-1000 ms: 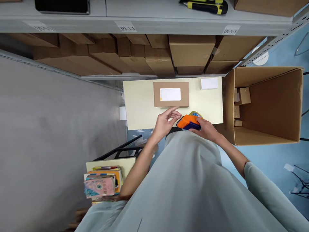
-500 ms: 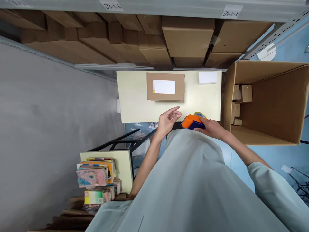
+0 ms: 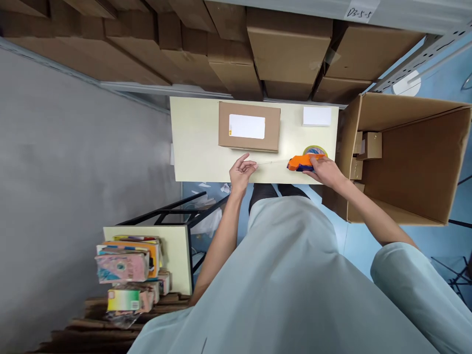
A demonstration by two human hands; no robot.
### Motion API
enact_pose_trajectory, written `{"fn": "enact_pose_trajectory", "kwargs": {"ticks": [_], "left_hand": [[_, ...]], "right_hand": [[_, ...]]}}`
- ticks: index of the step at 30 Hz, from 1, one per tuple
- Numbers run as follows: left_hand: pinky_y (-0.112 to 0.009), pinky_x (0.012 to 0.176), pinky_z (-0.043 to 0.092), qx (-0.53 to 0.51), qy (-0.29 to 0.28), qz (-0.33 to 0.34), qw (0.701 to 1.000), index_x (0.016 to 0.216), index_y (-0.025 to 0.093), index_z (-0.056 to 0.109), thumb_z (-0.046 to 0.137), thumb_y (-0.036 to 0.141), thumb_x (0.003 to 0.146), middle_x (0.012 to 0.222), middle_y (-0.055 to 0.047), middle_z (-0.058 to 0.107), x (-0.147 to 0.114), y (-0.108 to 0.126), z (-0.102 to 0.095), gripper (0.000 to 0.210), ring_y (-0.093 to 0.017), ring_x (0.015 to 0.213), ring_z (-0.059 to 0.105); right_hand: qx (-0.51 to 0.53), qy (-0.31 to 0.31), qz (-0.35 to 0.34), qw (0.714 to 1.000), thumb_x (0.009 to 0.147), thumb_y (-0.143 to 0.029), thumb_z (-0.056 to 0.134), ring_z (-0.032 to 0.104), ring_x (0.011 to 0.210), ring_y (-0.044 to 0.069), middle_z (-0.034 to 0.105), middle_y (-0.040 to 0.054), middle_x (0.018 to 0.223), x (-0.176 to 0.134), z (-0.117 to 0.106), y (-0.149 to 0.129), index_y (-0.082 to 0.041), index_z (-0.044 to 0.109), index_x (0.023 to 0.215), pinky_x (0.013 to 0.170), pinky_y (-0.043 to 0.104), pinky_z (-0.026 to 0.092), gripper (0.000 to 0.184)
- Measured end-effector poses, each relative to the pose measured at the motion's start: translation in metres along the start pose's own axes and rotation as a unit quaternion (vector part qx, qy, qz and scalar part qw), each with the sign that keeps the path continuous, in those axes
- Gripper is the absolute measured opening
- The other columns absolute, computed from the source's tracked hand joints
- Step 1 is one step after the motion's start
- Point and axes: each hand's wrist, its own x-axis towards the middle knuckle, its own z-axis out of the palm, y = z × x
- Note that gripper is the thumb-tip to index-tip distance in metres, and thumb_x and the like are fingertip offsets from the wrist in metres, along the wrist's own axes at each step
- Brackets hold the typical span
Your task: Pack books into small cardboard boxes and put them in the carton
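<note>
My right hand [image 3: 327,173] is wrapped round an orange and dark blue tape dispenser [image 3: 299,163] over the front right of the table. Behind its handle the rim of a tape roll [image 3: 315,149] shows. A thin clear strip of tape [image 3: 272,162] stretches from the dispenser to my left hand [image 3: 241,173]. The thumb and forefinger of that hand pinch the strip's end, the other fingers loosely curled. Just beyond my hands a closed cardboard box [image 3: 273,130] with a white label lies on the table.
A white block of paper [image 3: 317,116] lies at the table's [image 3: 195,142] back right. On the right stands a large open carton [image 3: 413,172] holding several small boxes. Shelved cardboard boxes [image 3: 289,46] overhang the back. Stacked books [image 3: 123,265] sit on a side table at left.
My hands have moved apart, drawing a strip of tape out between them. The dispenser has gone up and right over the table, and my left hand has shifted left.
</note>
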Motion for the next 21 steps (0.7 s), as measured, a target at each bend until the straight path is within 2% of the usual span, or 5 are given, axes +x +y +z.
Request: {"fn": "enact_pose_trajectory", "kwargs": {"ticks": [4,7,10,15,21], "left_hand": [[-0.035,0.093,0.061,-0.021,0.063,-0.025,0.997,0.138,0.017,0.062,0.084,0.022,0.069,0.086,-0.001,0.079,0.014,-0.027,0.020,0.073,-0.017,0.087,0.077],[-0.033,0.093,0.061,-0.024,0.126,-0.022,0.992,0.138,0.019,0.057,0.076,0.015,0.073,0.087,-0.001,0.079,0.024,-0.035,0.032,0.068,-0.016,0.086,0.077],[-0.033,0.094,0.061,-0.026,0.164,-0.009,0.986,0.135,0.022,0.055,0.071,0.014,0.077,0.089,-0.001,0.079,0.033,-0.042,0.043,0.061,-0.016,0.089,0.078],[-0.031,0.094,0.059,-0.054,0.198,0.015,0.979,0.138,0.023,0.052,0.070,0.016,0.080,0.092,-0.002,0.078,0.041,-0.053,0.057,0.061,-0.016,0.091,0.077],[-0.030,0.097,0.058,-0.046,0.260,0.014,0.964,0.153,0.022,0.048,0.066,0.014,0.084,0.097,-0.004,0.077,0.051,-0.051,0.075,0.073,-0.016,0.097,0.077]], "right_hand": [[-0.026,-0.008,0.010,1.000,0.109,-0.069,0.038,0.070,0.105,0.045,0.076,0.0276,0.106,0.028,0.021,0.010,-0.008,0.055,0.133,0.099,0.059,0.052,0.068],[-0.004,-0.002,0.030,1.000,0.108,-0.074,0.032,0.070,0.105,0.046,0.075,0.0291,0.107,0.043,0.037,0.014,-0.007,0.053,0.135,0.097,0.061,0.053,0.075],[0.018,0.003,0.052,0.998,0.106,-0.078,0.031,0.069,0.107,0.047,0.074,0.0292,0.107,0.052,0.049,0.017,-0.008,0.053,0.133,0.098,0.063,0.053,0.079],[0.017,0.016,0.063,0.998,0.106,-0.080,0.025,0.070,0.104,0.044,0.074,0.0259,0.108,0.063,0.059,0.021,-0.012,0.051,0.135,0.103,0.066,0.051,0.078],[0.025,0.033,0.081,0.996,0.106,-0.080,0.024,0.070,0.106,0.043,0.073,0.0256,0.113,0.072,0.064,0.018,-0.013,0.048,0.138,0.105,0.066,0.051,0.078]]}}
